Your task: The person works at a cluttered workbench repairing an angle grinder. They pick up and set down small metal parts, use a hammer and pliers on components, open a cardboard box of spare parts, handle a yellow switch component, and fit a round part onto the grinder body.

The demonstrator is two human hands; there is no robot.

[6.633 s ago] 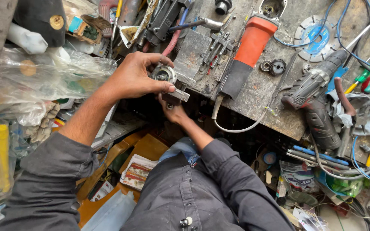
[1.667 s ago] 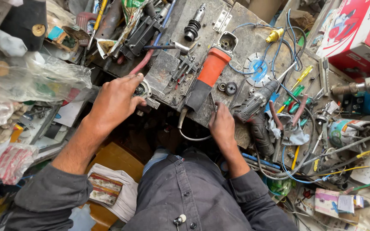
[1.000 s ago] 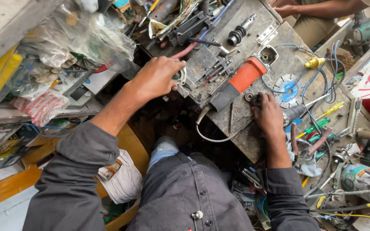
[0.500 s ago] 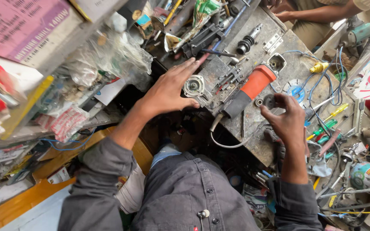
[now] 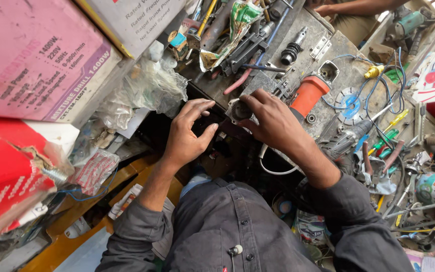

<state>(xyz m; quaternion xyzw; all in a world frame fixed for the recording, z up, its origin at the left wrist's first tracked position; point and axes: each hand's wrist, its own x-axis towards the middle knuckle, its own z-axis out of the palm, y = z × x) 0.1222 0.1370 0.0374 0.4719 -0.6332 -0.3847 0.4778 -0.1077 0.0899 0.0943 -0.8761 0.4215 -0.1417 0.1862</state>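
My right hand (image 5: 273, 121) grips a small round grey metal gear housing (image 5: 237, 109) at the near edge of the metal workbench (image 5: 348, 75). My left hand (image 5: 186, 135) hovers just left of the part, fingers spread, holding nothing. An orange-bodied angle grinder (image 5: 309, 95) lies on the bench right behind my right hand, its white cord looping down under my wrist. A small bearing ring (image 5: 311, 119) rests beside the grinder.
Screwdrivers (image 5: 391, 128), a cutting disc (image 5: 348, 99), wires and tool parts crowd the bench. Cardboard boxes (image 5: 36, 55) and plastic bags (image 5: 147, 90) stack on the left. Another person's arm (image 5: 353, 7) is at the top.
My right hand moved from the bearing near the grinder to the gear housing and took hold of it. My left hand let go of the housing and drew back to the left.
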